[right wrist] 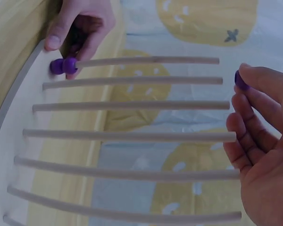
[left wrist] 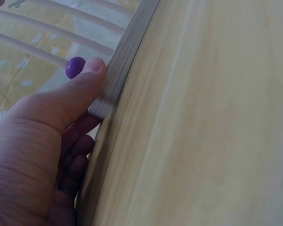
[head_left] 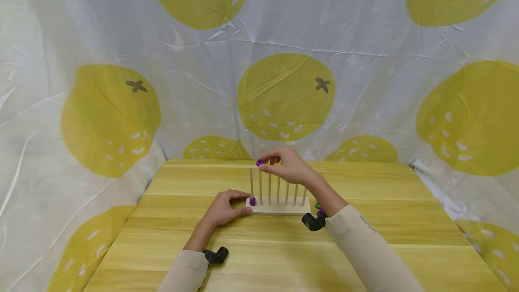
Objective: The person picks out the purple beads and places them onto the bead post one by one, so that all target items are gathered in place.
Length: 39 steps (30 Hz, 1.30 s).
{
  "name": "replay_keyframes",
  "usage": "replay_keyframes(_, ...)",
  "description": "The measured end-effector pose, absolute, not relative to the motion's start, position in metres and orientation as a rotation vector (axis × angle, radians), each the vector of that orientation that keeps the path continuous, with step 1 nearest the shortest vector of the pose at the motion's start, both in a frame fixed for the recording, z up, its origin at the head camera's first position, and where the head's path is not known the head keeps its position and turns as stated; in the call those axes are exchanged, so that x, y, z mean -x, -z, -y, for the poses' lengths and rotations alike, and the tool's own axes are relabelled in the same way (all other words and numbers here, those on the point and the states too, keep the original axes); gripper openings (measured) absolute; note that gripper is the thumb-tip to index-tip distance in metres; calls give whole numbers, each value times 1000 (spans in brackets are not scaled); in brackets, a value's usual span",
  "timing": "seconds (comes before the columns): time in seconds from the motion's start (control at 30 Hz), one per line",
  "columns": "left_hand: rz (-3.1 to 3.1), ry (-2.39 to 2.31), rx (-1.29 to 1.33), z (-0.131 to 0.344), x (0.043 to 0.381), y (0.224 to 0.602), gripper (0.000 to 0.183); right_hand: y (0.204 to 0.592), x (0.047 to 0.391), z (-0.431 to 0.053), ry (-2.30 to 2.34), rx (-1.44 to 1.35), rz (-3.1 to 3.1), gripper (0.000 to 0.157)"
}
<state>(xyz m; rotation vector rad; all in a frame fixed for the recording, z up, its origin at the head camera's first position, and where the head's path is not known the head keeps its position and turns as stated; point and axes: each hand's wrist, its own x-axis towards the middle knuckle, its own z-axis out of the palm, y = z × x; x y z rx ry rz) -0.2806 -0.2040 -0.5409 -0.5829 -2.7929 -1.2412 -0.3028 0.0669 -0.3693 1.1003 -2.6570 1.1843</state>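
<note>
A pale wooden peg board (head_left: 279, 211) with a row of several upright pegs stands on the table. Its left end is held between the thumb and fingers of my left hand (head_left: 223, 209); the left wrist view shows the thumb on the base edge (left wrist: 125, 56). Two purple beads (right wrist: 70, 65) are threaded on the leftmost peg, down at the base. Up at the peg tops, my right hand (head_left: 289, 166) pinches another purple bead (head_left: 259, 162) between thumb and forefinger. In the head view this bead is at the tip of the second peg from the left; the right wrist view shows a small gap.
Beside the board's right end lie a green bead (head_left: 318, 205) and purple beads (head_left: 320, 212), partly hidden by the right wrist's camera (head_left: 314, 222). A white curtain with yellow fruit prints (head_left: 285, 98) hangs behind the wooden table (head_left: 259, 256).
</note>
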Motion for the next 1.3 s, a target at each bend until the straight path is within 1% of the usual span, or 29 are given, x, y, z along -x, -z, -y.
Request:
replay_keyframes(0.37, 2795, 1240, 584, 203, 279, 541, 47, 371, 303, -49, -1170, -1140, 2686, 18)
replay_keyframes(1.0, 2787, 1199, 611, 202, 282, 539, 47, 376, 308, -42, -1100, -1108, 2702, 17)
replay_keyframes(1.23, 2799, 1231, 588, 203, 281, 539, 45, 376, 307, -43, -1100, -1103, 2710, 29)
replay_keyframes(1.3, 2802, 1241, 580, 203, 281, 539, 45, 375, 306, -44, -1111, -1102, 2707, 29)
